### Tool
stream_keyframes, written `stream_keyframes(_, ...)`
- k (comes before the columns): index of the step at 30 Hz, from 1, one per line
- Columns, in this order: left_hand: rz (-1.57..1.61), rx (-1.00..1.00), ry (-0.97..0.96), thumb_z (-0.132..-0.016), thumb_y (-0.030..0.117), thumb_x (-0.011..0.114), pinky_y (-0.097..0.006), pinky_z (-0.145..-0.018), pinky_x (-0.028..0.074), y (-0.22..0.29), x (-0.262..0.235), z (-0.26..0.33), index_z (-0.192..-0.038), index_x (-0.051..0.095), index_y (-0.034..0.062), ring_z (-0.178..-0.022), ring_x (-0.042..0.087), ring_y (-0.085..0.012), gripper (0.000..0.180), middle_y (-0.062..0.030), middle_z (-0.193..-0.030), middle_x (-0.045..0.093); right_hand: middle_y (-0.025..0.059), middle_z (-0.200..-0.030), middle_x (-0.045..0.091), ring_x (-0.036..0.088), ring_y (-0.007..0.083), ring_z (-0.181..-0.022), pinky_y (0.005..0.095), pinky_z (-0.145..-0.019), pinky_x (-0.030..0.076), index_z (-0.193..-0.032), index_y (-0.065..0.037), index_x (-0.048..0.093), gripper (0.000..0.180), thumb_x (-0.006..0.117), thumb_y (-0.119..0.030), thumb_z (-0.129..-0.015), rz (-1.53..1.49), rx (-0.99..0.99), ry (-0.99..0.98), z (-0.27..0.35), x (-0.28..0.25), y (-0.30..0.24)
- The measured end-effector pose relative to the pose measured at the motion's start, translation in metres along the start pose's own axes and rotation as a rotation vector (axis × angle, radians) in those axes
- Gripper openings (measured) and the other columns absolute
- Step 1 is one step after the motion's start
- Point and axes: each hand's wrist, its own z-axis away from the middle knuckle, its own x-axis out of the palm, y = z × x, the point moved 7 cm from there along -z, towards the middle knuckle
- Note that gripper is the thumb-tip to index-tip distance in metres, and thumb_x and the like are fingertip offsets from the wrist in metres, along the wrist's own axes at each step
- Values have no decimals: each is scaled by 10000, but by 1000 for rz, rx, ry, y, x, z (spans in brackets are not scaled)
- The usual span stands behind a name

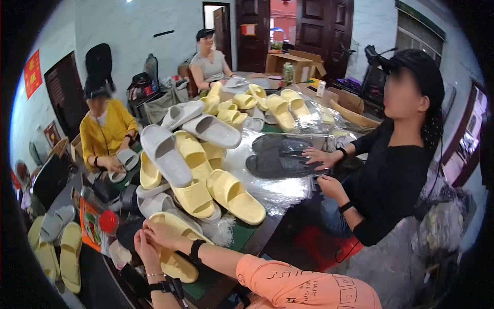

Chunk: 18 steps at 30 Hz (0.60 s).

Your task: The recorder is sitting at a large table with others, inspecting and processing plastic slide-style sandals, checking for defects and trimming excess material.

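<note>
My left hand (146,251) and my right hand (165,235) meet at the lower middle, fingertips closed together. What they pinch, if anything, is too small to make out. A black rounded thing (128,235), partly covered, lies just past my fingers. Under my right wrist is a yellow slide slipper (179,267) on the green table top (198,289). Just beyond my hands rises a pile of yellow and grey slippers, with a yellow slipper (235,198) at its right edge and a grey slipper (165,156) leaning on top.
At the right, a person in black (396,165) rests a hand by dark slippers (280,164) on clear plastic bags (278,191). A person in yellow (105,131) handles a grey slipper at the left; another person (210,64) sits at the far end. A red-lidded jar (108,222) stands left of my hands.
</note>
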Motion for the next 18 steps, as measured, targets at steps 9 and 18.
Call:
stream_keyframes(9, 74, 3, 16, -893, 150, 494, -186, -701, 437, 1, 16, 5, -947, 520, 24, -786, 538, -81, 140, -23, -863, 569, 175, -807, 573, 549, 368, -740, 429, -627, 417, -943, -87, 466, 194, 415, -262, -875, 70, 49, 31, 3, -8, 7)
stream_keyframes(18, 39, -26, -37, -886, 136, 505, -187, -697, 436, -3, 6, -6, -941, 529, 25, -779, 530, -77, 126, -17, -873, 566, 141, -751, 572, 554, 301, -703, 371, -613, 419, -824, -36, 499, 232, 453, -263, -845, -74, 108, -53, -10, 0, 28)
